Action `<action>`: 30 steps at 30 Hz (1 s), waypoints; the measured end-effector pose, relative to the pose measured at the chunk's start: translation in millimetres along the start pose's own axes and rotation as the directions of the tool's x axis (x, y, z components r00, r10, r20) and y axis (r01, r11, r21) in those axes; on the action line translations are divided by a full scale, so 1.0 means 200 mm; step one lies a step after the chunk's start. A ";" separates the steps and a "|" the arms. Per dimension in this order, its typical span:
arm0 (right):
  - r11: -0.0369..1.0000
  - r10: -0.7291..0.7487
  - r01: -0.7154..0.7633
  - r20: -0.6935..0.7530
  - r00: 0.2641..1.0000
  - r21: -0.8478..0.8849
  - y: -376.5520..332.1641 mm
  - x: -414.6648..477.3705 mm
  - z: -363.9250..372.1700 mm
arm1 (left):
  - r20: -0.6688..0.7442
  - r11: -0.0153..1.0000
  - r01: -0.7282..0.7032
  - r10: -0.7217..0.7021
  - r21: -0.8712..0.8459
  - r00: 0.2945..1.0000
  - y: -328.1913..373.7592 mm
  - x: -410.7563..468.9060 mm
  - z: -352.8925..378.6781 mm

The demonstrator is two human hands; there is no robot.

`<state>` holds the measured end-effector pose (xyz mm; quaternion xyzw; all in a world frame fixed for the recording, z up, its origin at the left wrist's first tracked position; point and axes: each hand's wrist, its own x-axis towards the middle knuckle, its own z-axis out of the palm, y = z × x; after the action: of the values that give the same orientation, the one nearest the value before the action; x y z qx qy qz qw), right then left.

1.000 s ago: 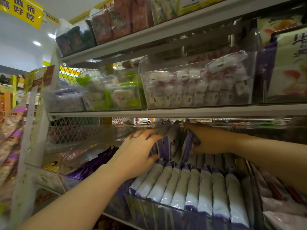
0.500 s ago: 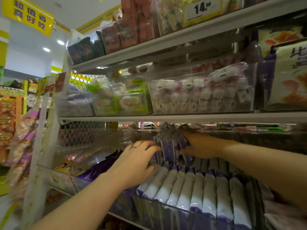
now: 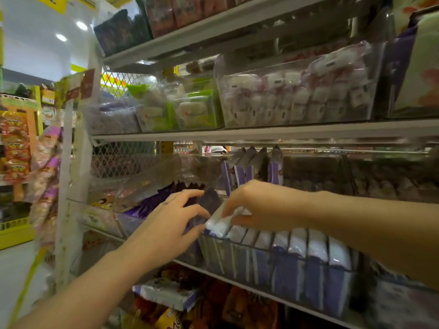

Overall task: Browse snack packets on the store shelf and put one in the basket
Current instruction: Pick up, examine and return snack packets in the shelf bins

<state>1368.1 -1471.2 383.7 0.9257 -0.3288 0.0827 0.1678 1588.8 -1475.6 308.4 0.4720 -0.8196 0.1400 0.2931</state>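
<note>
White-and-purple, the snack packet stood at the left end of the front row in the clear bin, its top pinched in the grip of the right hand, the left hand released beside it; a straight upward pull, with neighbouring packets steadied, appeared advisable.

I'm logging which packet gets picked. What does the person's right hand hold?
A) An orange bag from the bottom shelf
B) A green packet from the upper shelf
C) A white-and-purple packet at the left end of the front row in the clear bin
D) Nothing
C: the right hand pinches a white-and-purple packet lifted at the left end of the row in the clear bin.
</note>
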 end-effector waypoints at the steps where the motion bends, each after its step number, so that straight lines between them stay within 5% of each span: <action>1: 1.000 0.003 -0.004 0.041 0.999 0.016 -0.04 0.04 0.03 | -0.004 1.000 0.002 -0.002 0.002 1.000 -0.01 -0.02 0.00; 12: 0.995 -0.082 0.090 0.161 0.983 -0.041 -0.13 0.28 0.10 | 0.028 0.998 0.063 -0.062 -0.008 0.998 -0.08 -0.13 -0.03; 17: 0.990 -0.098 0.101 0.035 0.995 -0.096 -0.09 0.28 0.12 | 0.016 0.997 0.075 -0.074 -0.007 0.997 -0.04 -0.13 -0.04; 23: 0.982 0.156 -0.118 -0.281 0.947 0.147 0.01 0.26 0.07 | -0.066 0.983 0.139 -0.148 -0.124 0.987 0.02 -0.09 -0.07; 30: 0.828 0.368 -0.137 -0.342 0.865 0.544 -0.06 0.21 -0.08 | -0.095 0.799 0.176 -0.279 -0.575 0.955 0.13 -0.01 -0.10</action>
<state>1406.8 -1480.6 405.7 0.8415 -0.3726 0.3905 -0.0232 1574.0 -1449.5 324.2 0.4462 -0.7322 -0.1021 0.5043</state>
